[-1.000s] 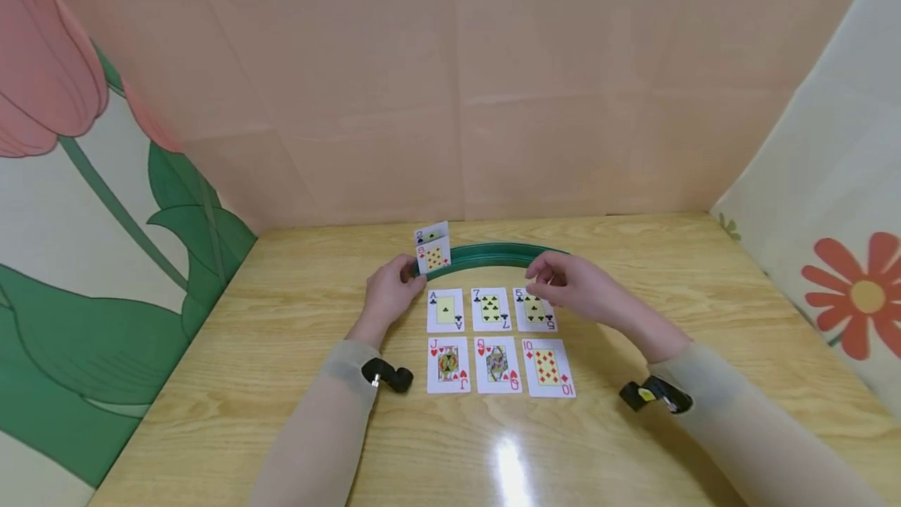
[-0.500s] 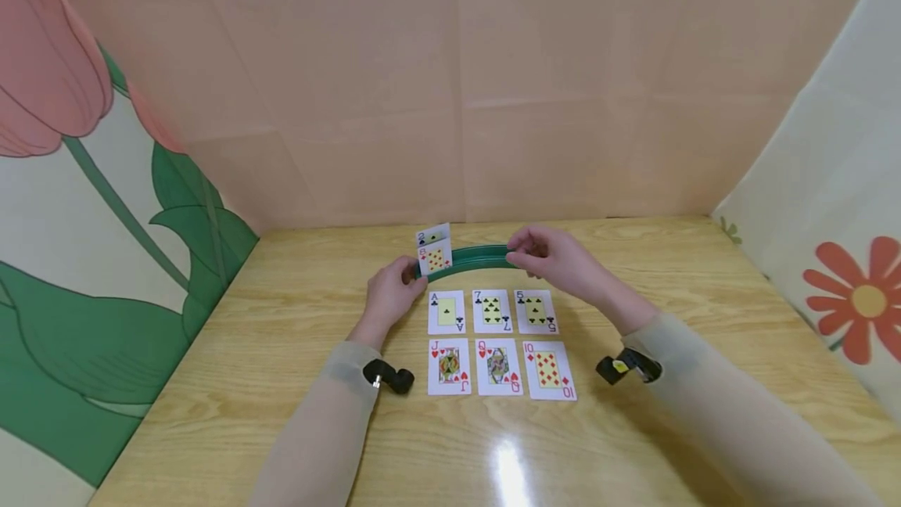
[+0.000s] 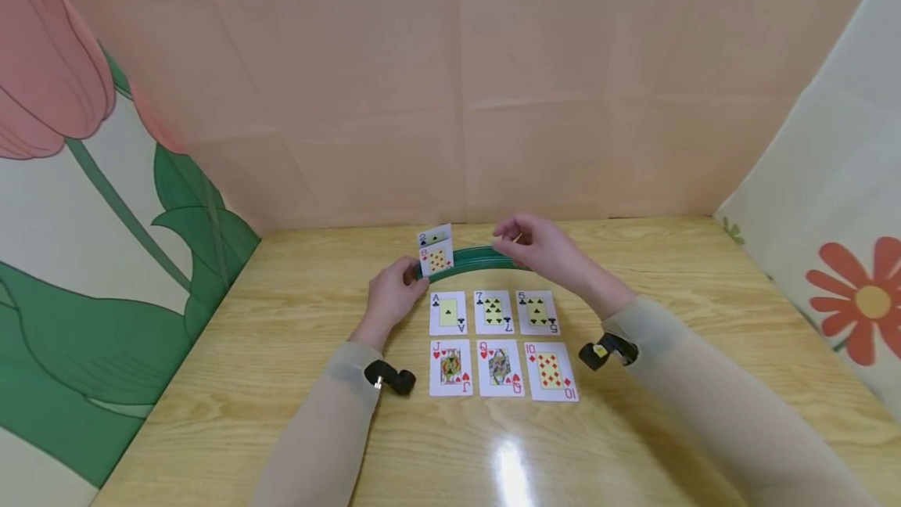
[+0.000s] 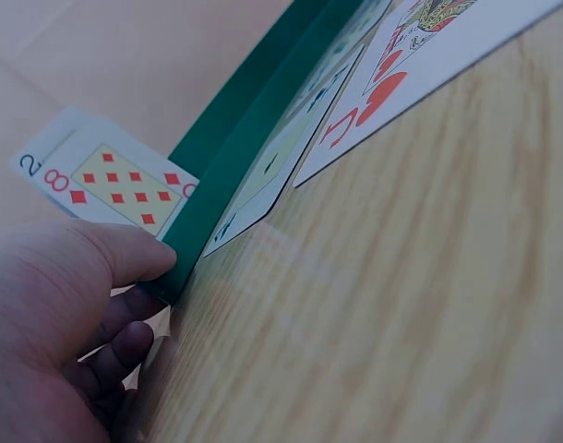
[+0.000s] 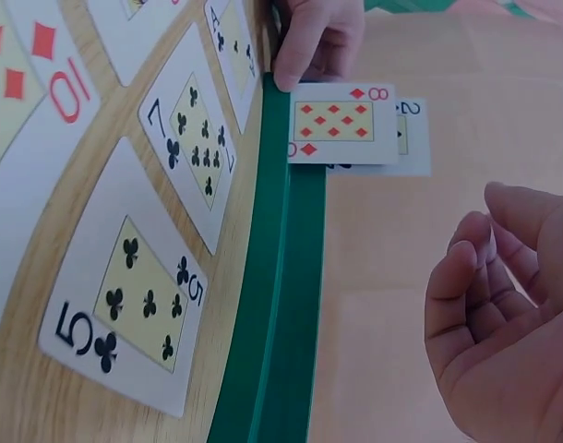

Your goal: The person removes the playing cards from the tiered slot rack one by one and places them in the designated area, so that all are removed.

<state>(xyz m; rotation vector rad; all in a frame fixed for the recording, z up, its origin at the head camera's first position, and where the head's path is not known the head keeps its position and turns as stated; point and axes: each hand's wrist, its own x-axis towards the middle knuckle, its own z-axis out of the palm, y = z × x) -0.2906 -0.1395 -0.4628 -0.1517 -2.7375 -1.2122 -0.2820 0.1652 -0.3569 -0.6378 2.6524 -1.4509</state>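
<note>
My left hand point(image 3: 394, 292) pinches the left end of a curved green playing card holder point(image 3: 475, 259), thumb in front. In that end stand the eight of diamonds point(image 3: 437, 260) and, behind it, a black two point(image 3: 433, 239). Over the holder's right part is my right hand point(image 3: 542, 249), fingers loosely bent; the right wrist view shows nothing in this hand point(image 5: 503, 314). The holder's right end is hidden behind it in the head view. Nearer me lie the ace of clubs point(image 3: 448, 313), seven of clubs point(image 3: 494, 311) and five of clubs point(image 3: 538, 311), face up.
A second face-up row has the jack of hearts point(image 3: 451, 367), queen of hearts point(image 3: 500, 368) and ten of diamonds point(image 3: 551, 372). Everything rests on a wooden table point(image 3: 296, 335). A pink cloth point(image 3: 352, 100) hangs behind, with flower-patterned cloths at both sides.
My right hand has moved left and away from me, from over the five of clubs to above the holder. My left hand stays at the holder's left end.
</note>
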